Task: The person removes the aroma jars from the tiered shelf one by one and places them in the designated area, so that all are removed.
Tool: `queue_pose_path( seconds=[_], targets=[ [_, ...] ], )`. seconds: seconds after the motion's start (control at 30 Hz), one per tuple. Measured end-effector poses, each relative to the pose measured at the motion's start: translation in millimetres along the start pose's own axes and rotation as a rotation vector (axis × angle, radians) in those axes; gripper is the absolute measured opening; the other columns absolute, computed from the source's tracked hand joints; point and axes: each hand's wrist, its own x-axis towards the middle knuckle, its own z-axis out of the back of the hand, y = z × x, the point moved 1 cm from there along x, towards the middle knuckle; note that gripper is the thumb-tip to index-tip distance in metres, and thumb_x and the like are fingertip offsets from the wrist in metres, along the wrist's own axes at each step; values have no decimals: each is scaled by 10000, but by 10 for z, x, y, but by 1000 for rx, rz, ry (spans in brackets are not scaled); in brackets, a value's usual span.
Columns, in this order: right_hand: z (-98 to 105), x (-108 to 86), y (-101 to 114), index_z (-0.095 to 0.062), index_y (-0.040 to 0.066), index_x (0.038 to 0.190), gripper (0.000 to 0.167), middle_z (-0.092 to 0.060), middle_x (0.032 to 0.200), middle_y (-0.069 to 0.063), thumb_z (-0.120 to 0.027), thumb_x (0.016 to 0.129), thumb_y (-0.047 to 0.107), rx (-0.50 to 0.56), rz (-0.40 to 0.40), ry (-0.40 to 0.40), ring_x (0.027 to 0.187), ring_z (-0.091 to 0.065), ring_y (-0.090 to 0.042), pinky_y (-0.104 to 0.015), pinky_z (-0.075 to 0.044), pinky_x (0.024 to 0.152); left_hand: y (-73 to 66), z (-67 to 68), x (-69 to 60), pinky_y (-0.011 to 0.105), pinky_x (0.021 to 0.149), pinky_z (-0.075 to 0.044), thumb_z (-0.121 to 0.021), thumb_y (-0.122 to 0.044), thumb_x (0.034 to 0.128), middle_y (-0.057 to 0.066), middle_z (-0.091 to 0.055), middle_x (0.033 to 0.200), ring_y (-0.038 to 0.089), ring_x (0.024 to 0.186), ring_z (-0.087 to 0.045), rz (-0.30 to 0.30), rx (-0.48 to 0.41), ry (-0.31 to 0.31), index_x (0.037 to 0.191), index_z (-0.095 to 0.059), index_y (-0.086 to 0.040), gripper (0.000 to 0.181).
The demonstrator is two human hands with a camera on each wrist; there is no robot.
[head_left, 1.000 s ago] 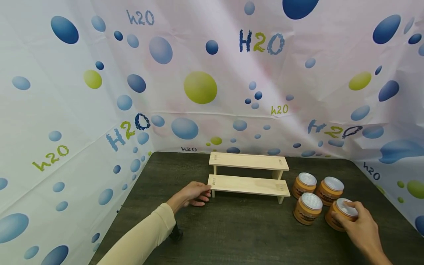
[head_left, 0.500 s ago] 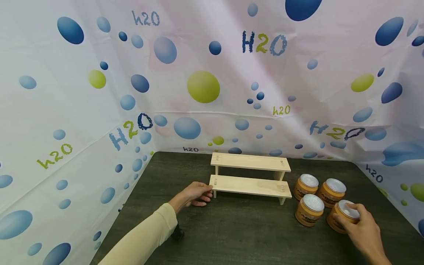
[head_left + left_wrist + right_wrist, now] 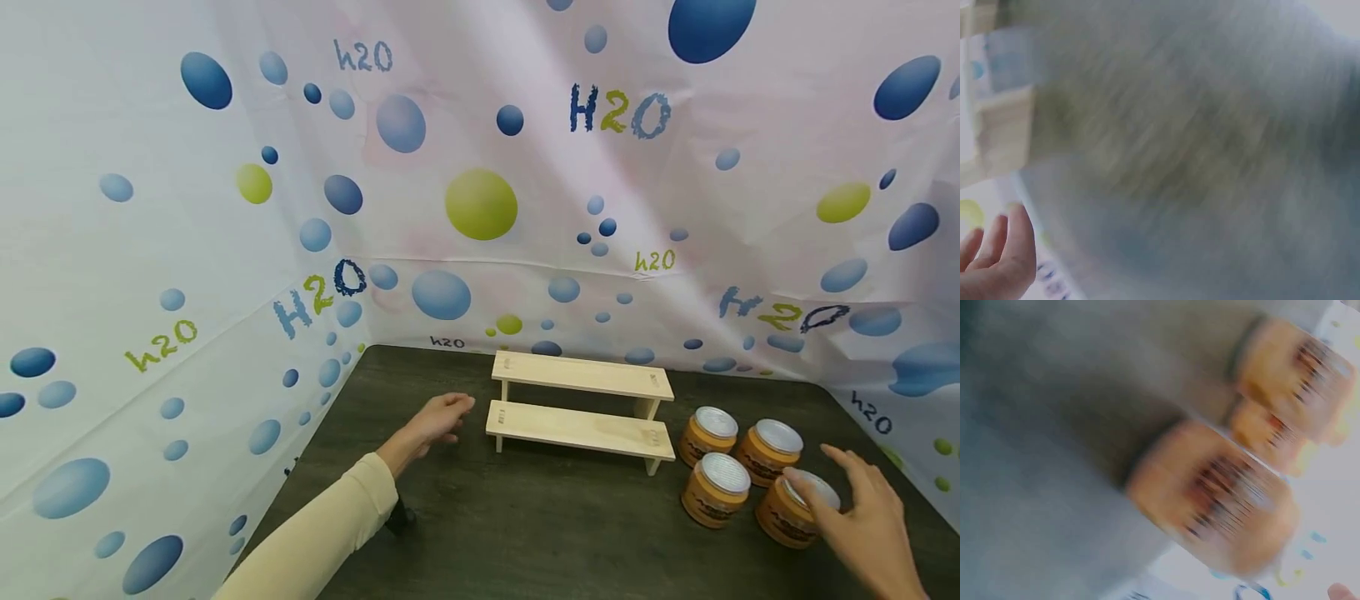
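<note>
A two-tier light wooden shelf (image 3: 581, 429) stands near the back of the dark table. Left of it, apart from its lower board, is my left hand (image 3: 431, 423), fingers loosely bent and holding nothing. In the left wrist view some fingers (image 3: 1017, 240) show below a blurred shelf end (image 3: 1005, 131). To the shelf's right stand several orange jars with whitish lids, grouped together. My right hand (image 3: 862, 508) is beside the front right jar (image 3: 787, 518), thumb and fingers spread apart. Blurred jars (image 3: 1210, 500) fill much of the right wrist view, with only a fingertip showing.
A white sheet with blue and green spots (image 3: 480, 204) hangs behind and along both sides of the dark table (image 3: 555, 525). Under the left sleeve a small black object (image 3: 401, 518) partly shows. Other jars (image 3: 715, 492) stand close to the front right one.
My left hand has let go of the shelf's lower board and drawn away leftward. My right hand has released the front right jar and spread its fingers. The head view has shifted slightly.
</note>
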Motion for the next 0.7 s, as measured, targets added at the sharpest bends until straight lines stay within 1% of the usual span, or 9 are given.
queue_pose_path(
  seconds=[0.07,0.13,0.23,0.33,0.43,0.5,0.57,0.63,0.7],
  targets=[
    [152,89,119,-163,-86,1551,781,-50,1561,-437,-523,1041,382,29,7,12,1421,-31,-653,-834,-66,1073,-159,140,-24,516,1042,-507,-447,-462,1062,173,-419,1557,401,1385,-452,-58,16,-29,1552,-365,-114,606],
    [317,189,266,-89,-46,1578,773,18,1584,-409,-471,1059,379,66,30,25,1430,41,-646,-857,-68,1036,-373,292,-70,565,1137,-411,-396,-493,1070,149,-285,1638,396,1472,-334,-120,20,-40,1593,-273,-147,639],
    [531,319,507,-37,16,1602,729,92,1612,-355,-430,1075,333,124,130,23,1441,138,-613,-857,16,1040,-758,501,-171,576,1224,-269,-320,-528,1076,76,-110,1696,341,1551,-157,-214,9,-33,1622,-155,-184,667],
    [710,396,765,-12,124,1624,686,119,1644,-277,-406,1083,276,160,246,26,1456,141,-591,-846,45,1049,-1130,639,-316,550,1259,-193,-260,-527,1083,35,-49,1704,282,1572,-64,-360,36,-17,1628,-85,-174,672],
    [851,409,987,-39,223,1630,657,108,1673,-180,-405,1084,219,171,356,21,1520,170,-430,-812,99,1081,-1414,702,-511,516,1278,-152,-220,-492,1094,20,-78,1701,230,1574,-63,-530,103,6,1626,-72,-154,648],
    [914,383,1114,-65,269,1627,655,101,1685,-91,-416,1079,191,170,408,29,1546,177,-253,-806,109,1084,-1533,710,-648,493,1286,-127,-202,-454,1101,20,-90,1699,201,1573,-64,-643,179,21,1623,-78,-135,625],
    [947,345,1220,-107,286,1624,659,65,1691,-28,-440,1070,159,160,470,41,1535,160,-87,-792,135,1092,-1602,700,-788,458,1295,-99,-201,-426,1104,-11,-90,1696,153,1571,-46,-732,251,31,1622,-99,-138,601],
    [949,292,1315,-151,280,1621,676,26,1692,46,-478,1051,118,156,535,59,1522,113,1,-795,124,1096,-1629,682,-917,438,1298,-73,-220,-404,1105,-43,-87,1692,124,1568,-27,-806,321,33,1620,-124,-145,584],
    [923,222,1402,-187,262,1617,700,-14,1690,91,-519,1028,80,155,598,83,1519,81,32,-801,109,1099,-1625,653,-1042,413,1300,-76,-251,-383,1105,-73,-99,1687,114,1568,-29,-872,376,30,1619,-146,-164,568]
  ],
)
